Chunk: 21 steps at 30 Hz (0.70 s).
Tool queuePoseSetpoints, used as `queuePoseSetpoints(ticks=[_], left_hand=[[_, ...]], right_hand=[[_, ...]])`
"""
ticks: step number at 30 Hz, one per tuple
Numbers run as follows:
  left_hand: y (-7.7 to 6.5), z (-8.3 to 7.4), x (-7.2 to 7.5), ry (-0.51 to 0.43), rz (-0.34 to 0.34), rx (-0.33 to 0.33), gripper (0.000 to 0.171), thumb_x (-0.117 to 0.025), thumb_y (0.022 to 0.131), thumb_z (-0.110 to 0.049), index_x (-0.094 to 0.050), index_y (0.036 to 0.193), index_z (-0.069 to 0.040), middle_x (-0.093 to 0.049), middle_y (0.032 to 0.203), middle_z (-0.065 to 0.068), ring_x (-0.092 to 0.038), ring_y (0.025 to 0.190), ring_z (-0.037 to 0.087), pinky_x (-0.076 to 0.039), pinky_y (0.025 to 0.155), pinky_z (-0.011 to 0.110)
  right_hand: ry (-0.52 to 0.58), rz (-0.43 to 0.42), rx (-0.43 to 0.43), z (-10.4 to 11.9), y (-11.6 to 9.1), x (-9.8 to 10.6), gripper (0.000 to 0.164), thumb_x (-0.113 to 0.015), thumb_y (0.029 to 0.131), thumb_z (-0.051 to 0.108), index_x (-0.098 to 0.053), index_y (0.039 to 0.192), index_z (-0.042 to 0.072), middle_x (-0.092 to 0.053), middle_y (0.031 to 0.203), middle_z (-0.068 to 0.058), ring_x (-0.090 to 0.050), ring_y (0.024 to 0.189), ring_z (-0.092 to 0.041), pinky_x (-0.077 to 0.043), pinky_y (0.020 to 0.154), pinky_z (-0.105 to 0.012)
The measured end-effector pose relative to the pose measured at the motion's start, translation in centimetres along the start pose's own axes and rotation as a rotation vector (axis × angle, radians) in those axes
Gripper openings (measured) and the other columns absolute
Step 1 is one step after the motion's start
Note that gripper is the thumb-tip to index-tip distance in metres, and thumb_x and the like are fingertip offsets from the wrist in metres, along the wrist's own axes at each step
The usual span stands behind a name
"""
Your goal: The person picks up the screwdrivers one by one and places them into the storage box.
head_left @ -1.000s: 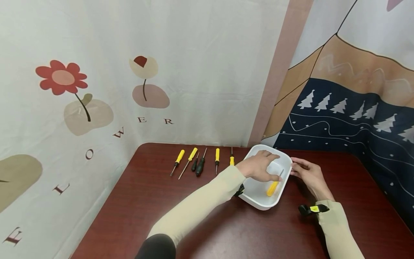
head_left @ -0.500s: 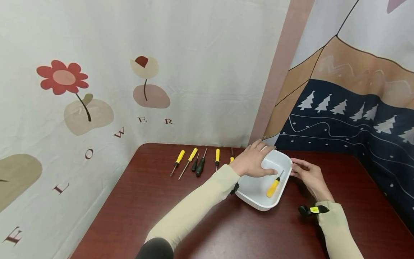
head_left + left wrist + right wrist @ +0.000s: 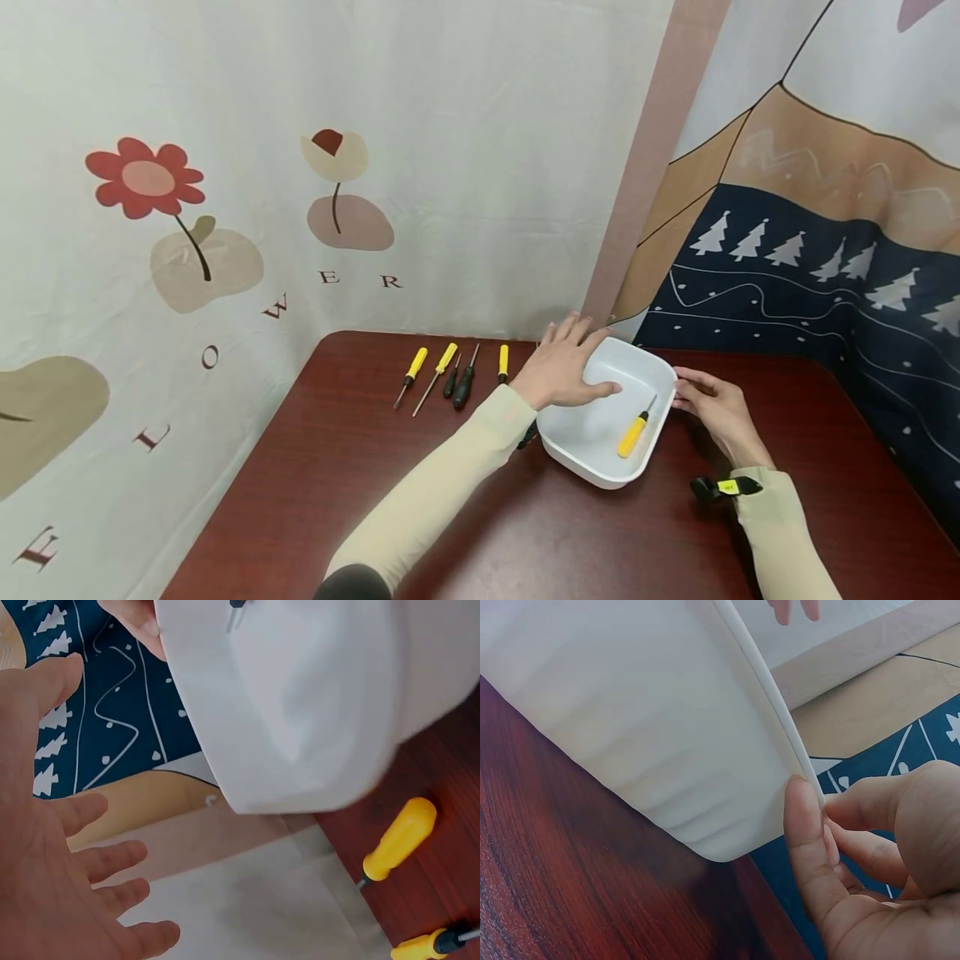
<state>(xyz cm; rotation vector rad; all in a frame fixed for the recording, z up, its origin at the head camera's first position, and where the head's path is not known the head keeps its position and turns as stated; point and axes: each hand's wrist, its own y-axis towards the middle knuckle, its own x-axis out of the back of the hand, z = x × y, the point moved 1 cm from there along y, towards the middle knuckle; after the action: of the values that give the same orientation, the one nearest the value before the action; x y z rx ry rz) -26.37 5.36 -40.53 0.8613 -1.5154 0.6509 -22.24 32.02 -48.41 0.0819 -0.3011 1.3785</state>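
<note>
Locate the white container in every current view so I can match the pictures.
Head: white container, right of centre, in the lower half.
Left wrist: white container, top centre to right, cut by top and right edges.
Right wrist: white container, upper left, cut by top and left edges.
Shared landmark: navy printed cloth, at right in head, upper left in left wrist, at right in right wrist.

Right hand [image 3: 722, 412] holds white tub [image 3: 588, 433]; yellow-handled screwdriver [image 3: 633, 434] inside.
</note>
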Motion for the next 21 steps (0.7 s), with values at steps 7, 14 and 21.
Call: queuePoseSetpoints(ticks=[7,14,21], left_hand=[[-0.6,0.9,-0.1,0.011,-0.037,0.024,0.089,-0.054,0.091,-0.075,-0.025,0.163,-0.032,-0.027,0.170,0.003,-0.011,0.161,0.026,-0.019,0.128,0.055],[-1.1,2.0,-0.7,-0.018,-0.056,0.069,0.088,-0.051,0.091,-0.077,-0.026,0.163,-0.033,-0.024,0.171,0.004,-0.007,0.162,0.027,-0.015,0.128,0.057],[-1.7,3.4,-1.2,-0.059,-0.069,0.111,0.088,-0.048,0.092,-0.078,-0.025,0.164,-0.033,-0.019,0.173,0.004,-0.004,0.162,0.027,-0.010,0.129,0.056]], right_hand=[[0.007,-0.002,-0.004,0.0,0.0,0.0,0.050,-0.064,0.102,0.016,-0.052,0.147,-0.001,-0.062,0.114,0.011,-0.069,0.086,0.002,-0.059,0.082,-0.019],[0.013,-0.004,-0.008,0.0,0.0,-0.1,0.050,-0.063,0.102,0.017,-0.052,0.147,-0.001,-0.061,0.116,0.007,-0.069,0.086,0.002,-0.059,0.082,-0.019],[0.005,-0.006,-0.003,0.1,0.0,-0.1,0.049,-0.063,0.102,0.016,-0.053,0.147,-0.001,-0.062,0.113,0.010,-0.069,0.085,0.001,-0.059,0.082,-0.019]])
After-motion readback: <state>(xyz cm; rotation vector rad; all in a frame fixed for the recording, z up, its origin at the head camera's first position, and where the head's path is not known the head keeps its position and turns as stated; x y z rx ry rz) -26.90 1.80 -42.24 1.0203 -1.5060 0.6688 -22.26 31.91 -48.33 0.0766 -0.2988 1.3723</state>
